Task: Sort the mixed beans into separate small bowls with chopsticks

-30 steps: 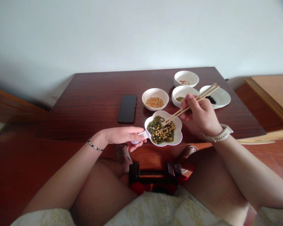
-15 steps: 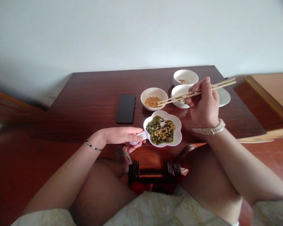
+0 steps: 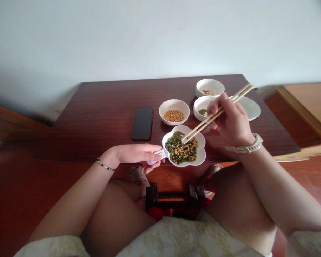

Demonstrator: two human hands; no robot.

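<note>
My left hand (image 3: pixel 143 156) is closed round the short handle of a white flower-shaped dish (image 3: pixel 201 151) at the table's front edge. Mixed beans (image 3: pixel 182 150), green, black and yellow, lie in the dish. A pair of wooden chopsticks (image 3: pixel 218 113) is gripped in my right hand (image 3: pixel 231 119), with their tips down at the beans in the dish. Whether a bean is between the tips is too small to tell. Behind the dish stands a white bowl (image 3: pixel 174 103) of yellow beans. Partly behind my right hand is another white bowl (image 3: pixel 199 103) with some green beans.
A third white bowl (image 3: pixel 210 85) with a few reddish and pale pieces stands farther back. A pale plate (image 3: pixel 250 107) lies right of my right hand. The black phone (image 3: pixel 142 123) rests left of the bowls on the dark wooden table (image 3: pixel 104 114). A wall rises behind.
The chopstick tips have moved from the rim of the yellow-bean bowl down and toward me into the flower-shaped dish. My right hand has tilted and shifted slightly right. My left hand stays put.
</note>
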